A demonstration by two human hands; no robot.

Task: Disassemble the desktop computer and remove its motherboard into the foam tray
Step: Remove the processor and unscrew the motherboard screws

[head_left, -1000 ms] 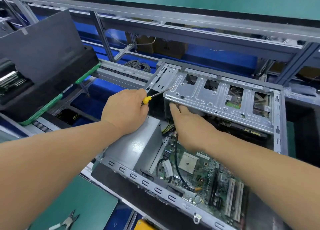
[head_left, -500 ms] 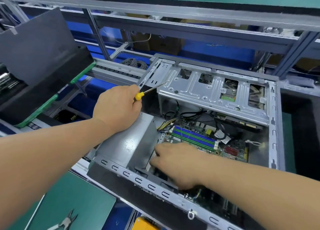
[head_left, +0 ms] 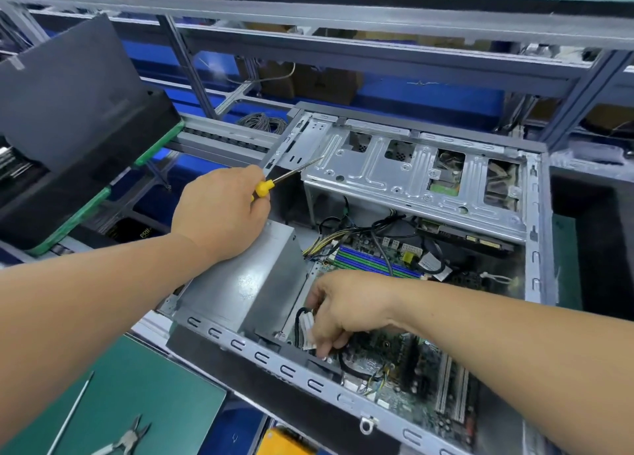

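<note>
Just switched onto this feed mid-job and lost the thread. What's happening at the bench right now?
A person is stripping an open grey metal desktop case. The left hand holds a yellow-handled screwdriver up near the silver perforated drive cage. The right hand reaches down inside, its fingers pinching a white cable connector over the green motherboard, which sits in the case, not yet removed.

we can make out only one scrap of lettering: yellowish capitals that look like "pri", cut off at the edge, on a dark object lying below the conveyor rail at the left. the rest of that word is hidden. any markings on the motherboard are too small and blurred for us to read.
</note>
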